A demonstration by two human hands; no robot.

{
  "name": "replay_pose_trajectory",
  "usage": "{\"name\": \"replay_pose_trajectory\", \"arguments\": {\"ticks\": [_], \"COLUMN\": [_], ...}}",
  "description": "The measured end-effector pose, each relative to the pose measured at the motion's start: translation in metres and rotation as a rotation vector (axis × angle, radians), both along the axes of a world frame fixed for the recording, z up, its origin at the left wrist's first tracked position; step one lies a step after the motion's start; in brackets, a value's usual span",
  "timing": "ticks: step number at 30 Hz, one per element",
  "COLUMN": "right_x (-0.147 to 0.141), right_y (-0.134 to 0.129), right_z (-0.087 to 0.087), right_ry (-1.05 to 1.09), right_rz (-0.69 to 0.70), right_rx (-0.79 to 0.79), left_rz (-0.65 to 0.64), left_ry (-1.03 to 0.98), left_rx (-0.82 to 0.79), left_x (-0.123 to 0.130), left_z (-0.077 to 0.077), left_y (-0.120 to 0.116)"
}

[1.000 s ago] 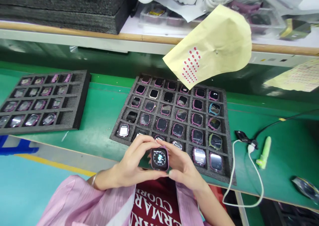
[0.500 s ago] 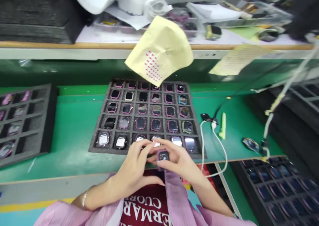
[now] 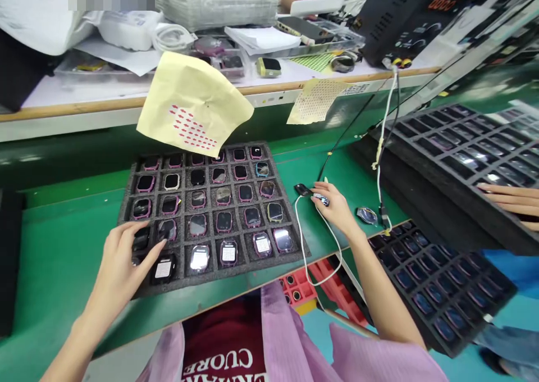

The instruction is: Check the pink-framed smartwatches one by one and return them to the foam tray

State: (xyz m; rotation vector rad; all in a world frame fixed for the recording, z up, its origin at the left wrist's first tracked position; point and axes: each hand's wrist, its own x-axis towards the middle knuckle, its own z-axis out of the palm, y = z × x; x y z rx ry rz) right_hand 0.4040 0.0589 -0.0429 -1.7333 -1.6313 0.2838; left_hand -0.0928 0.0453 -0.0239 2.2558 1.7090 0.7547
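A grey foam tray (image 3: pixel 185 283) of square watch faces, several with pink or purple rims, lies on the green bench. Over its lower left corner is my left hand (image 3: pixel 122 258), thumb and fingers apart around the watches there, holding nothing that shows. To the right of the tray, my right hand (image 3: pixel 334 208) has its fingers closed on a small dark shiny watch (image 3: pixel 321 199), beside a black connector (image 3: pixel 302 190) with a white cable (image 3: pixel 303 241). Two watches with lit white screens (image 3: pixel 228 252) sit in the tray's front row.
A yellow paper (image 3: pixel 193 107) hangs from the shelf edge (image 3: pixel 269 90) over the tray's back. Another watch (image 3: pixel 366 215) lies right of my right hand. At the far right, another person's hand (image 3: pixel 514 202) holds a loaded tray (image 3: pixel 475 185); a further tray (image 3: pixel 438 292) sits below.
My hands have moved apart from the middle: the left to the tray's lower left corner, the right to the connector. The view has turned right, and another person's hand with a tray now shows.
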Motion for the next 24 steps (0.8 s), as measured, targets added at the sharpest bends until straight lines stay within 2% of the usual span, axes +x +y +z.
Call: {"name": "replay_pose_trajectory", "arguments": {"ticks": [4,8,9,11,13,16,18,20,24], "right_x": [-0.027,-0.076,-0.088,-0.109,-0.123,-0.135,-0.142,-0.148,-0.152], "right_y": [-0.023,-0.063,-0.07,-0.08,-0.084,-0.089,-0.093,-0.098,-0.102], "right_z": [0.021,0.037,0.037,0.032,0.023,0.007,-0.003,-0.012,-0.024], "right_ry": [-0.101,-0.141,-0.156,-0.189,-0.211,-0.217,-0.225,-0.231,-0.233], "right_rz": [-0.013,0.205,0.226,0.182,0.103,-0.044,-0.164,-0.247,-0.282], "right_rx": [0.035,-0.098,-0.125,-0.146,-0.153,-0.14,-0.115,-0.08,0.001], "left_rz": [-0.263,-0.594,-0.658,-0.749,-0.778,-0.769,-0.765,-0.797,-0.843], "left_ry": [0.06,0.082,0.095,0.16,0.324,0.4,0.416,0.427,0.459], "left_rx": [-0.035,-0.121,-0.131,-0.136,-0.138,-0.102,-0.064,-0.028,0.021], "left_x": [0.038,0.105,0.126,0.17,0.213,0.258,0.271,0.272,0.26], "left_z": [0.024,0.044,0.045,0.042,0.035,0.021,0.012,0.003,-0.014], "left_y": [0.01,0.036,0.044,0.057,0.064,0.06,0.054,0.051,0.056]}}
